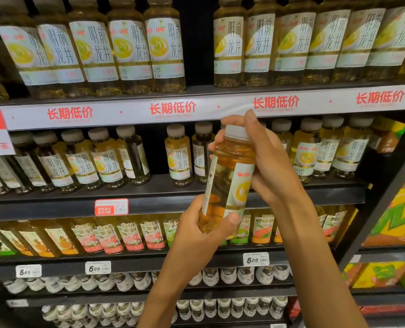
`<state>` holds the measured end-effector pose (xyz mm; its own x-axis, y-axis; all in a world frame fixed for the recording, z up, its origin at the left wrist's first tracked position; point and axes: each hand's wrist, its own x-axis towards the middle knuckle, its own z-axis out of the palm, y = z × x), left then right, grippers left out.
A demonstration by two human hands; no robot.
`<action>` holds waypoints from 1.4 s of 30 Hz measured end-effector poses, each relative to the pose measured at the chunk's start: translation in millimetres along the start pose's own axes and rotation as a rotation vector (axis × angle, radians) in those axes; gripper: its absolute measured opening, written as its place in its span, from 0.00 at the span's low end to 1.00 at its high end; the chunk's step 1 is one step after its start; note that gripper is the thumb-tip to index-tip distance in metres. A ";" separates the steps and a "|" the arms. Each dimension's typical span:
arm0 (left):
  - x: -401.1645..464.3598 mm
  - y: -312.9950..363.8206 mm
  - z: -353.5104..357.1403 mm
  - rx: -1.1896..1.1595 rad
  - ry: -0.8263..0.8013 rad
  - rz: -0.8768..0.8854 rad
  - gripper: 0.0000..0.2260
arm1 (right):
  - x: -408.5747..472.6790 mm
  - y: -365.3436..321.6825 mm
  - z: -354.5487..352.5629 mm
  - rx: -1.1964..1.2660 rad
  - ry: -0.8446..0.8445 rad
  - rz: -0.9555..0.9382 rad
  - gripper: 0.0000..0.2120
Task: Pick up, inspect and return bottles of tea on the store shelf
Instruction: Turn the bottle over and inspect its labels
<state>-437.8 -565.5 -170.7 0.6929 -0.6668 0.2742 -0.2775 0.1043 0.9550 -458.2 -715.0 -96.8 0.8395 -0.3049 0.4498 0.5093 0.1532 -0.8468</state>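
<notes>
A clear bottle of yellow tea point(229, 171) with a white cap and a white-green label is held upright, slightly tilted, in front of the second shelf. My left hand point(196, 230) grips its base from below, thumb across the front. My right hand point(265, 162) wraps its neck and shoulder from the right, fingers at the cap. Behind it, the second shelf point(163, 204) holds a row of the same tea bottles point(179, 157), with a gap where my hands are.
The top shelf carries large tea bottles point(166, 48) above a white price strip point(196, 107) with red lettering. Lower shelves hold fruit-tea bottles point(130, 235) and white-wrapped bottles point(125, 280). Yellow-green cartons point(395, 221) stand at the right.
</notes>
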 end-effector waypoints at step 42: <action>1.6 -3.3 4.5 -0.228 -0.023 -0.085 0.24 | 3.8 -7.7 0.3 -0.050 -0.035 0.042 0.13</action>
<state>-438.8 -570.2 -173.9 0.6915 -0.6965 0.1916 -0.0599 0.2089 0.9761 -458.9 -717.0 -88.5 0.8666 -0.2660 0.4221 0.4638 0.1176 -0.8781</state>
